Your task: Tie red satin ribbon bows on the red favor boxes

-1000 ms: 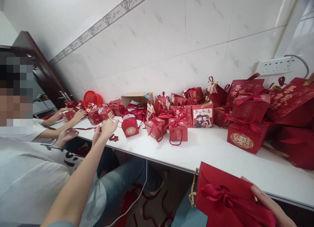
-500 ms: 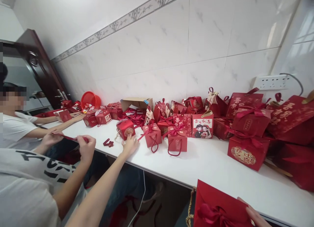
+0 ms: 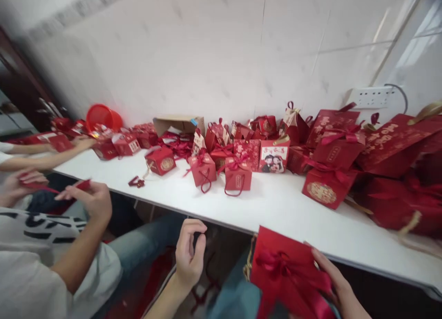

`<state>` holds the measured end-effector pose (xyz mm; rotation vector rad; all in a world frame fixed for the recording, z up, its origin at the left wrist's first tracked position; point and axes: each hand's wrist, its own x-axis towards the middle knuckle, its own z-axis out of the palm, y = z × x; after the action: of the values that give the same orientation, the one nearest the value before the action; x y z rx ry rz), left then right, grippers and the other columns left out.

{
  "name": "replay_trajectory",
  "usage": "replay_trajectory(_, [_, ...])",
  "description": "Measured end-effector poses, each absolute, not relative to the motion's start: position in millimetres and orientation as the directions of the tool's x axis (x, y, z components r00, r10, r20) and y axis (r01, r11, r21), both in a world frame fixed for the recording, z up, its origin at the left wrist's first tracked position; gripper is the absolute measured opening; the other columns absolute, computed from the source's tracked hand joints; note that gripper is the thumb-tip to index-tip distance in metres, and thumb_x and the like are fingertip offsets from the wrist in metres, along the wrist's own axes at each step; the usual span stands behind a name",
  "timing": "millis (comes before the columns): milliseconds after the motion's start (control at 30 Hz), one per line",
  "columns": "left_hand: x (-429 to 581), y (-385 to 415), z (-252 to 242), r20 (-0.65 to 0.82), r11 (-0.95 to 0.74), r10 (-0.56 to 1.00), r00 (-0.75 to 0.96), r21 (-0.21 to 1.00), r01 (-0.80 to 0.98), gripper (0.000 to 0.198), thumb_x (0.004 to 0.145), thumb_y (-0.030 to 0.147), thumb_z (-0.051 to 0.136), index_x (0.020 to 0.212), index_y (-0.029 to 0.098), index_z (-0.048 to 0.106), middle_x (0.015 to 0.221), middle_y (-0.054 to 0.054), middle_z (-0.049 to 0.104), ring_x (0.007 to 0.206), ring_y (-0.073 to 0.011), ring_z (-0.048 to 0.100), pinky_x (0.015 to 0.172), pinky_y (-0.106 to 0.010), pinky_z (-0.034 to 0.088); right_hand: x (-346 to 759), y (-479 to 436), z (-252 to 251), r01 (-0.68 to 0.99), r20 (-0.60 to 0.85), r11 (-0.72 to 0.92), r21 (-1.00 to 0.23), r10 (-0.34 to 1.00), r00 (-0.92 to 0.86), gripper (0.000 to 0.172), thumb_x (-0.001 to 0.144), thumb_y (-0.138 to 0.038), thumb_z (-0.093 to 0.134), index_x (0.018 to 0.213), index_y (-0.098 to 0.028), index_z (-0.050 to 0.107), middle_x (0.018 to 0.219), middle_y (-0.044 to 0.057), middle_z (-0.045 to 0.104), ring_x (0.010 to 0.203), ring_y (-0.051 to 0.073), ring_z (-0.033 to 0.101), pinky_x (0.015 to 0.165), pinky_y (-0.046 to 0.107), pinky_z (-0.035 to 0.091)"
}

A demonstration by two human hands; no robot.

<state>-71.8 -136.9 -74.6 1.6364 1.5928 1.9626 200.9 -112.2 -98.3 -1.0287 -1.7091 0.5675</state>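
Note:
My right hand [image 3: 340, 282] grips the right side of a red gift box [image 3: 272, 240], low in front of me beside the table edge. A wide red satin bow is tied on its face, and a gold rope handle hangs at its left. My left hand [image 3: 190, 254] hovers off the table's front edge, fingers curled and thumb apart from them, with nothing in it. On the table beyond it stand two small red boxes with bows and cord handles, one [image 3: 202, 171] beside the other [image 3: 238, 177]. A red box with a gold emblem [image 3: 160, 160] sits farther left.
Many red gift boxes [image 3: 331, 190] crowd the table's right and back. An open cardboard carton [image 3: 179, 124] and a red bucket [image 3: 103, 118] stand by the wall. Left of me, a co-worker's hands [image 3: 93, 201] hold a dark red ribbon; another person's arm reaches in beyond.
My left hand has left the gold-emblem box on the table and come back toward me. The held gift box shows more fully, and the view has shifted.

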Motion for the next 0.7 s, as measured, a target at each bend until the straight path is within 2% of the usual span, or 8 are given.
replay_trajectory(100, [-23,-156,-59,0.403,-0.316,0.854,-0.330,0.904,0.288,0.018,0.086,0.036,0.046,0.087,0.023,0.058,0.085,-0.006,0.056,0.080,-0.0198,0.053,0.072,-0.031,0.044,208,-125,-74,0.463,0.475,0.519,-0.719,0.853,-0.218,0.073,0.072,-0.034,0.069,0.137,-0.026,0.035,0.134,0.010,0.050,0.120,0.031,0.052,0.087,0.041,0.056])
replay_trajectory(167, [-8,-155,-45,0.193,-0.165,0.968,-0.159,0.971,0.173,0.027,0.087,0.044,0.043,0.088,0.022,0.059,0.086,-0.006,0.060,0.080,-0.0202,0.055,0.072,-0.031,0.043,210,-128,-59,0.502,0.482,0.558,-0.661,0.828,-0.286,0.077,0.072,-0.029,0.070,0.138,-0.025,0.031,0.139,0.012,0.044,0.124,0.030,0.047,0.095,0.043,0.050])
replay_trajectory(267, [-3,-150,-33,0.050,-0.047,0.998,-0.038,0.997,0.060,0.026,0.084,0.046,0.050,0.087,0.022,0.059,0.086,-0.004,0.062,0.080,-0.0196,0.056,0.073,-0.029,0.042,209,-128,-45,0.504,0.507,0.588,-0.632,0.806,-0.304,0.084,0.071,-0.024,0.071,0.141,-0.029,0.024,0.142,0.011,0.039,0.127,0.030,0.044,0.093,0.041,0.052])
replay_trajectory(367, [-5,-148,-30,0.093,-0.092,0.994,-0.056,0.996,0.006,0.023,0.080,0.042,0.057,0.091,0.023,0.060,0.090,-0.004,0.061,0.085,-0.0199,0.056,0.076,-0.028,0.043,207,-129,-42,0.489,0.509,0.584,-0.648,0.809,-0.292,0.089,0.072,-0.021,0.071,0.143,-0.031,0.019,0.145,0.009,0.036,0.129,0.029,0.042,0.092,0.040,0.053])
replay_trajectory(433, [-6,-149,-29,0.175,-0.174,0.983,-0.060,0.985,0.009,0.027,0.077,0.041,0.061,0.099,0.024,0.059,0.099,-0.005,0.060,0.092,-0.0209,0.056,0.079,-0.028,0.044,205,-131,-44,0.480,0.497,0.575,-0.662,0.817,-0.293,0.091,0.071,-0.019,0.071,0.143,-0.032,0.017,0.146,0.009,0.033,0.130,0.028,0.040,0.097,0.042,0.049])
replay_trajectory(500, [-5,-147,-27,0.232,-0.228,0.970,-0.076,0.972,0.064,0.029,0.075,0.038,0.064,0.100,0.025,0.059,0.098,-0.004,0.059,0.091,-0.0201,0.055,0.078,-0.026,0.044,204,-133,-45,0.467,0.485,0.571,-0.676,0.821,-0.301,0.093,0.070,-0.017,0.072,0.143,-0.032,0.017,0.148,0.008,0.031,0.132,0.028,0.038,0.102,0.044,0.043])
replay_trajectory(600, [-1,-139,-22,0.228,-0.210,0.969,-0.098,0.963,0.169,0.014,0.077,0.035,0.062,0.079,0.022,0.057,0.076,0.000,0.055,0.072,-0.0149,0.052,0.067,-0.024,0.041,203,-131,-45,0.435,0.470,0.568,-0.699,0.823,-0.320,0.094,0.070,-0.015,0.072,0.143,-0.033,0.017,0.148,0.007,0.029,0.133,0.027,0.036,0.104,0.044,0.042])
replay_trajectory(700, [4,-124,-16,0.212,-0.188,0.971,-0.105,0.960,0.207,0.028,0.083,0.037,0.053,0.062,0.019,0.045,0.059,0.003,0.041,0.055,-0.0104,0.040,0.054,-0.022,0.034,203,-117,-42,0.379,0.440,0.541,-0.751,0.838,-0.323,0.092,0.068,-0.021,0.075,0.141,-0.033,0.020,0.147,0.008,0.031,0.130,0.026,0.040,0.098,0.040,0.047])
